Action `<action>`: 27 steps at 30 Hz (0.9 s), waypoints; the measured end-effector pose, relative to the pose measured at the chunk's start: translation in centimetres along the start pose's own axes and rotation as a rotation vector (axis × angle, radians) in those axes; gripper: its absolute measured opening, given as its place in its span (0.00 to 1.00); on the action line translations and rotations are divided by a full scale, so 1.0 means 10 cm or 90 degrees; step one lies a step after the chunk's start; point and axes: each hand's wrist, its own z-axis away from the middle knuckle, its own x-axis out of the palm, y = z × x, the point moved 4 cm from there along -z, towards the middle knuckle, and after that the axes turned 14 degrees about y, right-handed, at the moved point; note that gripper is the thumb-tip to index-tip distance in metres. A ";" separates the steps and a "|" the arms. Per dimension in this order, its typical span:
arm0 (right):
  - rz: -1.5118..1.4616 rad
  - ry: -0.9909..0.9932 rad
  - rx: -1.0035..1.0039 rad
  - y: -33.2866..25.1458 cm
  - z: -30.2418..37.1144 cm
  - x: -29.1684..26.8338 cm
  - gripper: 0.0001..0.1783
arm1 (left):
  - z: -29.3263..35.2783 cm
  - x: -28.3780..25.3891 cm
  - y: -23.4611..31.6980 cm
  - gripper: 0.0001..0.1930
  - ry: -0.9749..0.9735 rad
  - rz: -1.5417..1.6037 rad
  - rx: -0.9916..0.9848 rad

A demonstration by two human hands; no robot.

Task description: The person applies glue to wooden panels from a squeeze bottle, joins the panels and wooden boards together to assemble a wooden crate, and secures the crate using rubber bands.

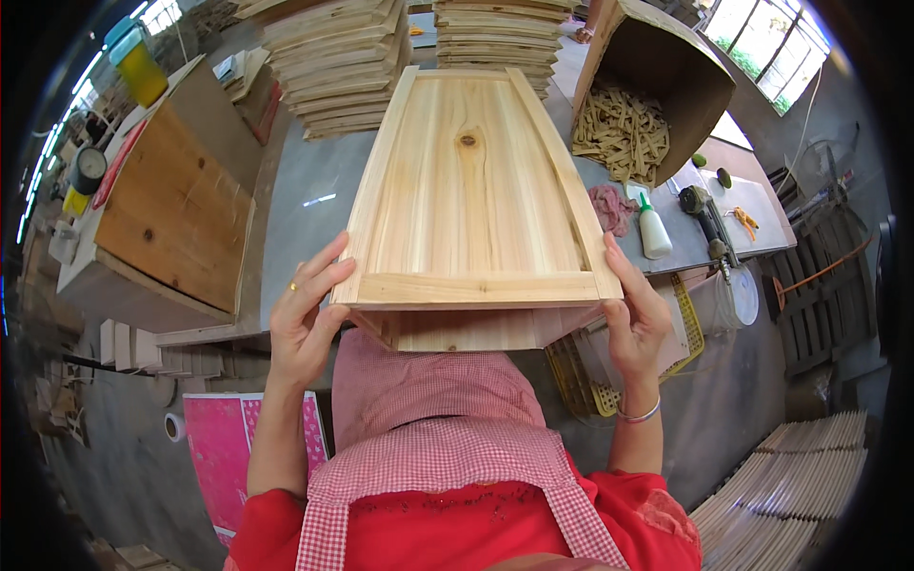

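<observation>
A pale wooden box [476,205] with a framed, knotted panel on top lies before me, its near end open and showing a hollow inside. My left hand [309,305] grips its near left corner, the fingers along the side and the thumb near the lower edge. At the near right corner my right hand [635,314] holds on in the same way, fingers against the side. The box reaches from the grey worktable [309,205] out over its near edge, above my lap. Its underside is hidden.
Tall stacks of wooden panels [333,62] stand behind the box. To the right are a cardboard box [657,86] of wood strips, a pink cloth [611,209], a white glue bottle [654,233] and a nail gun [706,224]. A wooden cabinet [176,209] stands left.
</observation>
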 end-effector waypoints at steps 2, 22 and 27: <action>0.013 0.007 -0.007 -0.03 0.01 0.00 0.24 | 0.00 0.00 0.00 0.19 0.006 -0.008 0.003; 0.189 -0.350 0.136 1.03 1.23 0.18 0.30 | 0.93 0.40 -0.94 0.20 -0.213 -0.246 -0.196; 0.199 -0.420 0.137 0.93 0.86 0.13 0.19 | 0.94 0.27 -1.11 0.20 -0.350 -0.264 -0.321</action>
